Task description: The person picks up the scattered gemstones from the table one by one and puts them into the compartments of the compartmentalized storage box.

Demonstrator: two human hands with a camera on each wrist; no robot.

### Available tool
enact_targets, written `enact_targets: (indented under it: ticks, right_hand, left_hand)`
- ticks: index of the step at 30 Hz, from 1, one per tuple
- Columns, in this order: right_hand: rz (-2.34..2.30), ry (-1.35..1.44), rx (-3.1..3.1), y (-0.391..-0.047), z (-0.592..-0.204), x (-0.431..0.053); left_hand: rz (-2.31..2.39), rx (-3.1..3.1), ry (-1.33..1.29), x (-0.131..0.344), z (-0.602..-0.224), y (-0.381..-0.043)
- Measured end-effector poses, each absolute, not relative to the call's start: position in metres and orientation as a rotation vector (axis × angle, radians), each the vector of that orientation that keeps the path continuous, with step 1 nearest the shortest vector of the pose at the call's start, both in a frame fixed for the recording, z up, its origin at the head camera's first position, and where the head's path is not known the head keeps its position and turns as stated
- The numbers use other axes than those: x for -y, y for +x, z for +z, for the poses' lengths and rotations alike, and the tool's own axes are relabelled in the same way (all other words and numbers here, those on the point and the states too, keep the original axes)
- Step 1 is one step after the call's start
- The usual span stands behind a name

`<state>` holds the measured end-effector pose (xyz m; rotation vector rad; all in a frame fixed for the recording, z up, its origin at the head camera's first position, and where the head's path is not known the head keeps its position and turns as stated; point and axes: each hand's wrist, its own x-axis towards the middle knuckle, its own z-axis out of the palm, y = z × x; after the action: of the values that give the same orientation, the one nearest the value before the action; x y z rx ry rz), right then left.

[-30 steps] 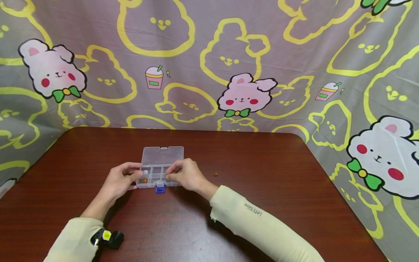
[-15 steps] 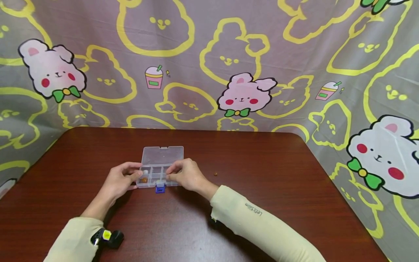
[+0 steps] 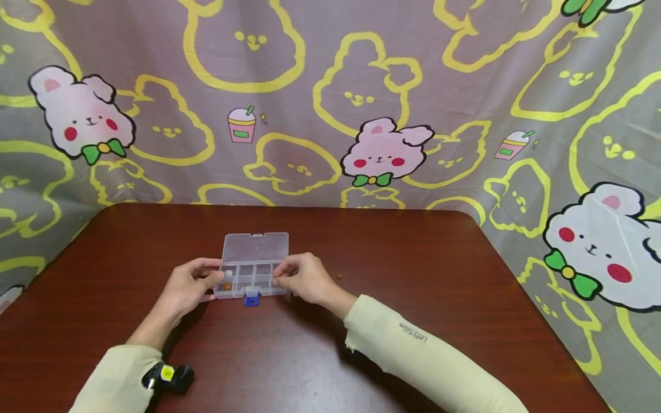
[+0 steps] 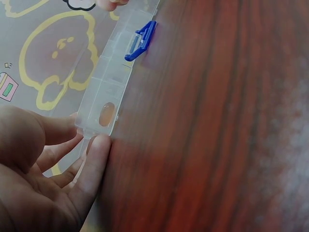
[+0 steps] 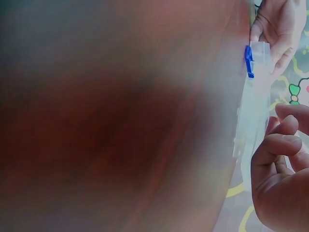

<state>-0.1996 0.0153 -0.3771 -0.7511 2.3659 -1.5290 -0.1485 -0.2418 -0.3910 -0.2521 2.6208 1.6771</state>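
A clear plastic compartment box (image 3: 260,291) stands on the table with its lid (image 3: 255,248) folded back and a blue latch (image 3: 251,300) in front. My left hand (image 3: 190,287) grips its left end, thumb and fingers on either side. An amber bead (image 3: 227,286) lies in the front left compartment, and a white one (image 3: 229,273) behind it. Over the right-end compartments is my right hand (image 3: 310,281), its thumb and forefinger close together. In the right wrist view its fingers (image 5: 275,145) are curled beside the box; whether something small sits between them cannot be seen.
One small amber bead (image 3: 339,276) lies on the brown wooden table (image 3: 413,258) just right of my right hand. A cartoon-print cloth (image 3: 289,109) hangs behind the table. A black wrist device (image 3: 178,378) sits at the left sleeve.
My right hand has shifted slightly right along the box, uncovering more of the right-hand compartments. My left hand has kept its grip on the left end. The whole view has tilted a little.
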Motion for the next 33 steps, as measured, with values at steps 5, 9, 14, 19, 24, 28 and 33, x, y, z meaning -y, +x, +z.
enact_targets:
  ticks: [5, 9, 14, 19, 24, 28, 33]
  right_hand:
    - [-1.501, -0.75, -2.384, -0.197, -0.375, -0.028]
    - [-1.499, -0.746, -2.385, -0.196, -0.374, -0.039]
    - [-1.479, -0.72, -2.402, -0.197, -0.375, -0.058]
    - [-1.438, -0.724, -2.449, -0.199, -0.377, -0.078]
    - [-1.412, -0.695, -2.486, -0.201, -0.379, -0.096]
    - [-1.397, -0.663, -2.499, -0.201, -0.379, -0.107]
    - [-1.393, -0.643, -2.518, -0.203, -0.38, -0.118]
  left_hand:
    - [1.674, -2.624, -0.256, 0.242, -0.391, -0.148]
    - [1.669, -2.634, -0.263, 0.241, -0.391, -0.149]
    - [1.672, -2.633, -0.262, 0.24, -0.391, -0.148]
    - [1.669, -2.633, -0.265, 0.239, -0.392, -0.148]
    - [1.662, -2.638, -0.273, 0.239, -0.392, -0.147]
    - [1.656, -2.637, -0.285, 0.239, -0.393, -0.147]
    - [1.658, -2.639, -0.281, 0.239, -0.393, -0.147]
